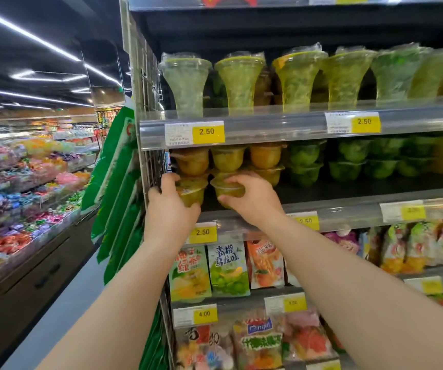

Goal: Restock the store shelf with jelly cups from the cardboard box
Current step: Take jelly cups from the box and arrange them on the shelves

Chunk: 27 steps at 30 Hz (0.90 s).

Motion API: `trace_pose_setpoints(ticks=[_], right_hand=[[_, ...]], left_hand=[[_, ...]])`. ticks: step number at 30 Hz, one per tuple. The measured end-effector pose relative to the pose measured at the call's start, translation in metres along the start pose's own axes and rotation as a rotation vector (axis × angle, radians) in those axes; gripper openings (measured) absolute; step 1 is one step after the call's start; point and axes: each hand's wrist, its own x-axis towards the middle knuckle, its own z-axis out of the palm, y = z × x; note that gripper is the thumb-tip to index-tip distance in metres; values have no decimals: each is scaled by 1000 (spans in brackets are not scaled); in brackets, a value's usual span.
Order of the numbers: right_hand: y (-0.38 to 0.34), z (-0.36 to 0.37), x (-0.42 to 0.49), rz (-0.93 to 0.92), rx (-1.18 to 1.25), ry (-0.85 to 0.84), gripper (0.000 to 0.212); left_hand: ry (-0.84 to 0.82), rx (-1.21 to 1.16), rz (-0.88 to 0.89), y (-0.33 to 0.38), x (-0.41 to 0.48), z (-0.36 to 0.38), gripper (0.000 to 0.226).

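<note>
Two jelly cups (191,194), clasped singly by left grip (171,209) and right grip (253,201), are held at the shelf's (348,208) left front edge, seemingly to fill a gap.

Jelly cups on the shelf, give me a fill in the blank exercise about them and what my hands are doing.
1. The left hand and the right hand together grip ____ jelly cups.
2. The yellow price tag just below the left hand reads ____.
3. Further right on the same shelf, the stacked cups are ____ in colour.

Missing words: two; 2.50; green.
</note>
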Motion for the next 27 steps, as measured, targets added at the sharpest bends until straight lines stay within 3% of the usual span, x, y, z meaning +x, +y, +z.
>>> trace_pose_setpoints(ticks=[5,10,13,16,22,27], right_hand=[[4,-3,-5,-64,3,-63,54],[24,-13,-34,-121,-32,108,52],[47,-19,-59,-169,-7,209,42],[75,-28,-87,-210,110,242,23],[155,-21,-170,-55,231,-3,18],[260,35,-292,259,248,-347,14]], left_hand=[[74,93,82,5,-11,7,64],[264,235,350,18,-38,25,50],[298,229,429,29,-61,46,38],[216,132,437,39,-88,71,31],[-6,54,261,24,-165,143,19],[-287,99,11,-57,-278,238,20]])
